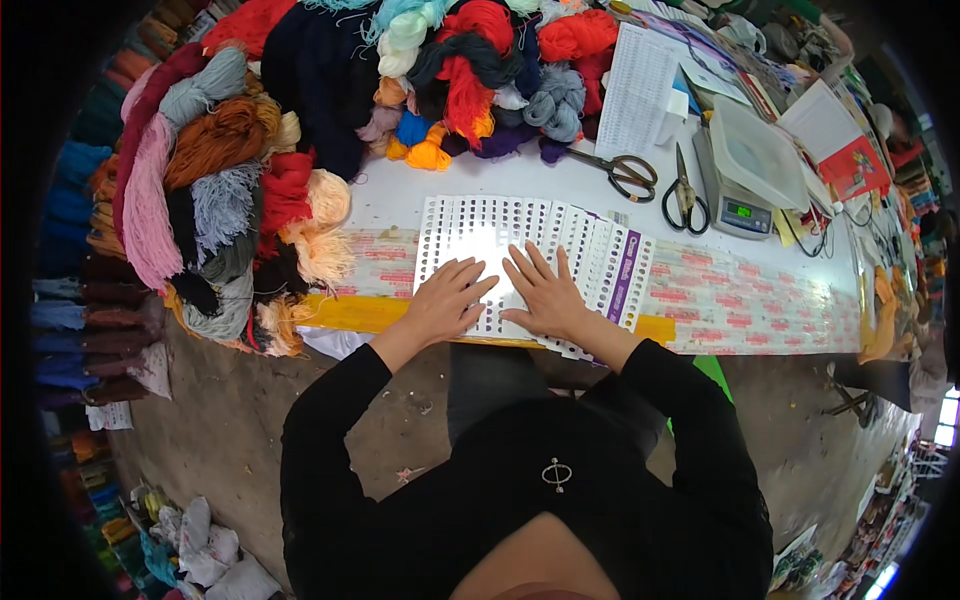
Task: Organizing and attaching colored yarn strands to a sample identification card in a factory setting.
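Fanned-out white cards [480, 215] with rows of small dark holes or swatches lie at the table's front edge, overlapping one another. A purple band [624, 280] runs down the rightmost card. My left hand [445, 300] rests on the left part of the cards, its fingers stretched toward the middle. Flat on their centre lies my right hand [548, 293], fingers spread. Neither hand grips anything. Bright glare hides part of the cards' surface between and above my fingers.
Heaped yarn hanks [210, 180] in many colours cover the table's left and back. Two pairs of scissors [684, 195] lie right of the cards, near a digital scale [740, 212] with a clear plastic tray [760, 150]. A printed sheet [635, 95] and papers lie behind.
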Tool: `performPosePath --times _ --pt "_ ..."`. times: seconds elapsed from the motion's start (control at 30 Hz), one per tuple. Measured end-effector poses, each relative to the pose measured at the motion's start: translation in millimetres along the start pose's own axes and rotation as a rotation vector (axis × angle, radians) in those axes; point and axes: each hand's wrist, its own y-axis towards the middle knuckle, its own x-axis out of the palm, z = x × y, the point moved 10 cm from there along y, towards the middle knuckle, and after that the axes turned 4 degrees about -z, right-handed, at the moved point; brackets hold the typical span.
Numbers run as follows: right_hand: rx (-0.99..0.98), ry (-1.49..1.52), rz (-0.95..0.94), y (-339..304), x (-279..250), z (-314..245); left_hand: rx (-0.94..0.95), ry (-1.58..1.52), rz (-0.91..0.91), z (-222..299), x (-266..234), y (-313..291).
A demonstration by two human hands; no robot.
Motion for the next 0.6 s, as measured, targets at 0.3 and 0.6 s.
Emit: performPosePath --times 0.3,0.6 --pt "0.013 0.000 0.003 0.3 4.3 -1.2 -0.011 -0.056 0.010 -3.7 0.8 1.6" --pt "-0.002 -0.014 -0.021 1.4 5.1 -1.8 -0.004 0.048 -0.022 5.1 2.4 8.8"
